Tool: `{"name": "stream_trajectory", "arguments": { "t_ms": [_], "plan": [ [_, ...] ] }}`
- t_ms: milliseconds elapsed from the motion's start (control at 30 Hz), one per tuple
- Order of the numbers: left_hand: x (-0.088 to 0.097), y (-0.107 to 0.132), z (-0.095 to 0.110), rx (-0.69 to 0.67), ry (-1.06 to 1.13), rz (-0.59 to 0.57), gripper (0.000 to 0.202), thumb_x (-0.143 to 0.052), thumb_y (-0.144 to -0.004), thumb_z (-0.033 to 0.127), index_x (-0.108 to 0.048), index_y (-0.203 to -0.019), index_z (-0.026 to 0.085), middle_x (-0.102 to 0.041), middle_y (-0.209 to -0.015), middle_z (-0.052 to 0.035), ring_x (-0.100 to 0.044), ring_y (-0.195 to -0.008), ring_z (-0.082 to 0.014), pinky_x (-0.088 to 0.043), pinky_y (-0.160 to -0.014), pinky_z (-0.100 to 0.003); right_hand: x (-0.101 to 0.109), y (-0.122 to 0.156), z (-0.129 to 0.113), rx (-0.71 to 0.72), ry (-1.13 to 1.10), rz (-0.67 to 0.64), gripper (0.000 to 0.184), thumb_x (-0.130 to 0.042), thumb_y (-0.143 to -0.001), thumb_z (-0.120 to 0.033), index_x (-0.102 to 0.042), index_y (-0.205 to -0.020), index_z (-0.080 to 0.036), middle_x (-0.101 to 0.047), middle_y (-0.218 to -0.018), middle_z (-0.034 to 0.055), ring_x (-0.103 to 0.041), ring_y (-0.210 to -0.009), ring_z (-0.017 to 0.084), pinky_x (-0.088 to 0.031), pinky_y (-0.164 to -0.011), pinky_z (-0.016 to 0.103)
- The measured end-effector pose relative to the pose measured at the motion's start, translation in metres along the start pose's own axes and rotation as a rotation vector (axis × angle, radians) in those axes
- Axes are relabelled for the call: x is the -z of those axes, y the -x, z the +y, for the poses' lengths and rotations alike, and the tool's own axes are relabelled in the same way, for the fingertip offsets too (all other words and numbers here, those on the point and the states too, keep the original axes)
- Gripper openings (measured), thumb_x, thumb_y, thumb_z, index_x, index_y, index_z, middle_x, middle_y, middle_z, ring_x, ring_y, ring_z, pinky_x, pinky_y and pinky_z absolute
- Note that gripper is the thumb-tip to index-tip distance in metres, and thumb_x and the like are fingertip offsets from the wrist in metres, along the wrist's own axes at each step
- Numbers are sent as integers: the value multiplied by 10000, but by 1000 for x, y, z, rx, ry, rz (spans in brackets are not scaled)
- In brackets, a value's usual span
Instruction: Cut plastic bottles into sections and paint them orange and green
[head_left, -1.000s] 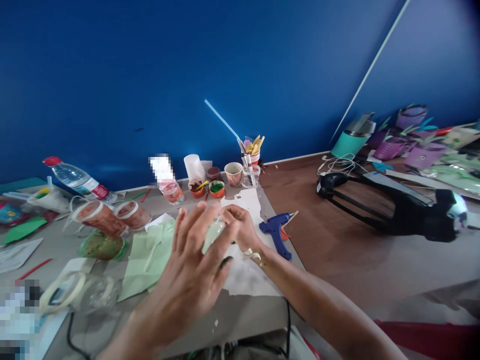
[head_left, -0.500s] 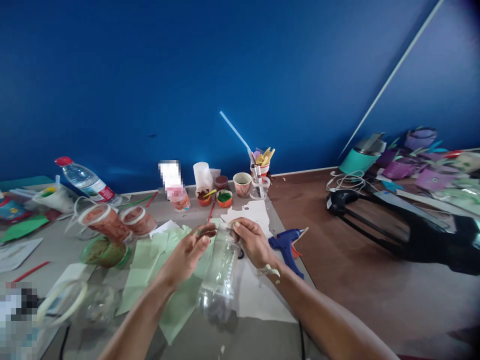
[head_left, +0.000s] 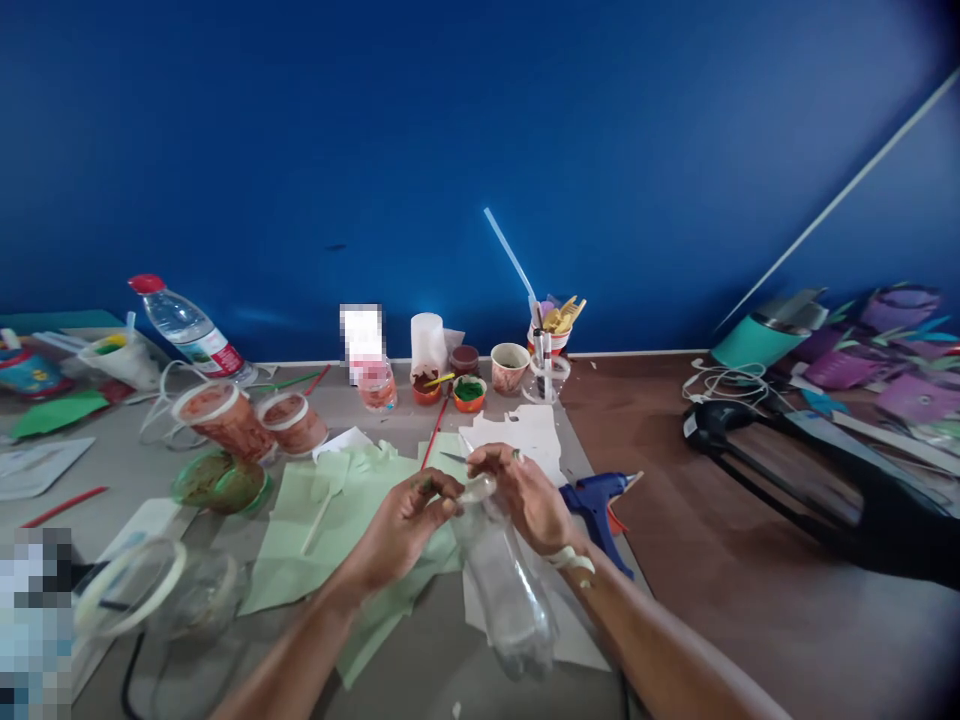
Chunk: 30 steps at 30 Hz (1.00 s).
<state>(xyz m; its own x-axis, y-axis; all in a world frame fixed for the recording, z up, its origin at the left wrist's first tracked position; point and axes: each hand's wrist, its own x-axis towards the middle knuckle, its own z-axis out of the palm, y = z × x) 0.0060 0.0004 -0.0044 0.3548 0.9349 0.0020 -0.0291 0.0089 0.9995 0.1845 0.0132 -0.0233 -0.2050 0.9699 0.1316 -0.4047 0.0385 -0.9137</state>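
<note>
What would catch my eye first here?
Probably the clear plastic bottle in the middle, its neck between the person's left hand and right hand. The deep blue wall filling the upper half is just as striking. After that, perhaps the blue glue gun lying just right of the right hand.

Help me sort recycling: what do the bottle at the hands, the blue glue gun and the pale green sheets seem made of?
The bottle: thin, glossy plastic, by its see-through wall and bright highlights.
The blue glue gun: probably hard plastic, by its even colour and moulded look.
The pale green sheets: likely matt paper, by their dull surface and crumpled top edge, though thin foam is possible.
</note>
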Motion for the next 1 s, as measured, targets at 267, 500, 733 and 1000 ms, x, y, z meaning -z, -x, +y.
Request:
{"name": "stream_trajectory", "arguments": {
  "t_ms": [267,500,733,1000],
  "plan": [
    [1,2,3,55,-9,-31,388,-675,-741,552,-568,-716,180,-541,-668,3,-476,-647,-137,-374,-630,-254,1,2,-14,3,470,-171,347,-677,-760,-520,-616,-705,-183,-545,-764,16,-488,-746,165,-383,-718,289],
    [14,9,0,101,103,-57,351,-697,-750,506,-574,-757,177,-508,-687,15,-460,-609,-107,-362,-600,-226,10,1,-8,-202,88,-388,373,-690,-753,-537,-700,-809,-168,-610,-808,34,-530,-772,167,-408,-760,302],
    [18,7,-5,81,241,15,331,-743,-716,476,-594,-761,185,-510,-653,16,-476,-624,-115,-366,-614,-227,9,-3,-9,-223,-21,-218,320,-712,-749,-434,-695,-966,-199,-683,-918,68,-611,-879,208,-453,-835,360],
    [10,6,-1,-17,76,126,308,-709,-758,462,-600,-734,175,-541,-646,8,-517,-662,-135,-399,-642,-242,-5,8,-15,309,508,103,93,-581,-825,-192,-666,-861,-208,-624,-812,41,-583,-754,163,-474,-702,303]
  ]
}}
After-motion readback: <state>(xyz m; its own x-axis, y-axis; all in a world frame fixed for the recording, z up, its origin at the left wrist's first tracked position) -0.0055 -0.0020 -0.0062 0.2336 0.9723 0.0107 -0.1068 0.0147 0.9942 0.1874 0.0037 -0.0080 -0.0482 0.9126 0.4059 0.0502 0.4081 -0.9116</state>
